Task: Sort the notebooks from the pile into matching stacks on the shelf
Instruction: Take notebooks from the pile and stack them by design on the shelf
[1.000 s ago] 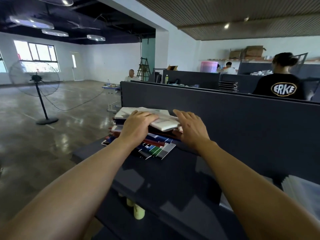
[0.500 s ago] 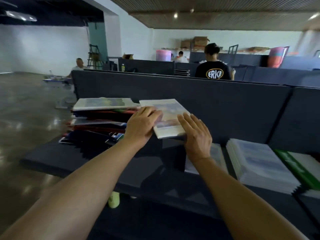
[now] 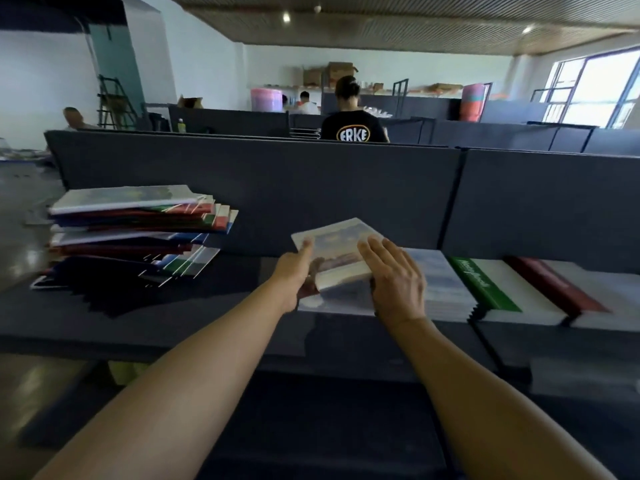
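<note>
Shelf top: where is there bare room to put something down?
The bare patch of shelf lies between the mixed pile and the held notebook. Rightward it is crowded: pale stack, green stack and red stack sit side by side.

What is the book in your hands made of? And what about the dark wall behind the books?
The notebook looks like paper with a glossy printed cover: light glints off it and white page edges show at the side. The dark wall looks matte, maybe fabric or painted board; it gives no shine, but the picture is too soft to tell which.
</note>
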`<action>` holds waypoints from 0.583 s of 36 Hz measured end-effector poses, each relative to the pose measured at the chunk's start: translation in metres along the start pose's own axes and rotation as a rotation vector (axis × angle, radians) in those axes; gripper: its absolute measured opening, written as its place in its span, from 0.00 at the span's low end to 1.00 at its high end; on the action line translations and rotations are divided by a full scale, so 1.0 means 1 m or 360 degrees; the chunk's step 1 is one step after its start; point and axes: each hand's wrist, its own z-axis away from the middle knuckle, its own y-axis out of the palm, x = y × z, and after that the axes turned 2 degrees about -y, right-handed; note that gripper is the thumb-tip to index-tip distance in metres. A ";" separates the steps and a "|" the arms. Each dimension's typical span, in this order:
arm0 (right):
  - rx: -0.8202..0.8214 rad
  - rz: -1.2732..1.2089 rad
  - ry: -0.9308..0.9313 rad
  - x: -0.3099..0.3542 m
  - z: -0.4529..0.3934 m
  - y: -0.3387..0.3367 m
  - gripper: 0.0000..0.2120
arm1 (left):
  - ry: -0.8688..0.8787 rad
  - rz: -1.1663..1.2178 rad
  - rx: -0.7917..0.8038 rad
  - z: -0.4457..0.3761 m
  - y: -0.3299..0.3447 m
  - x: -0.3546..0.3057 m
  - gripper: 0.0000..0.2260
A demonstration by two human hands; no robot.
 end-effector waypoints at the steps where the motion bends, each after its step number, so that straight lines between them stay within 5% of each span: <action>1: 0.0017 0.0023 -0.0001 -0.005 0.005 -0.003 0.24 | -0.0011 -0.0030 0.0018 0.003 0.008 0.003 0.25; 6: 0.0123 0.0157 -0.0022 -0.031 0.028 -0.019 0.24 | 0.0188 -0.0176 0.0028 0.022 0.038 0.009 0.07; 11: 0.0013 0.0261 -0.0053 -0.059 0.041 -0.033 0.21 | 0.0222 -0.0232 0.0128 0.025 0.067 0.009 0.21; 16: -0.0076 0.0389 0.0055 -0.085 0.055 -0.050 0.22 | 0.0356 -0.0309 0.0240 0.027 0.104 0.006 0.18; 21: 0.0165 0.0543 0.0209 -0.110 0.069 -0.067 0.33 | 0.0379 -0.0318 0.0369 0.022 0.137 0.009 0.20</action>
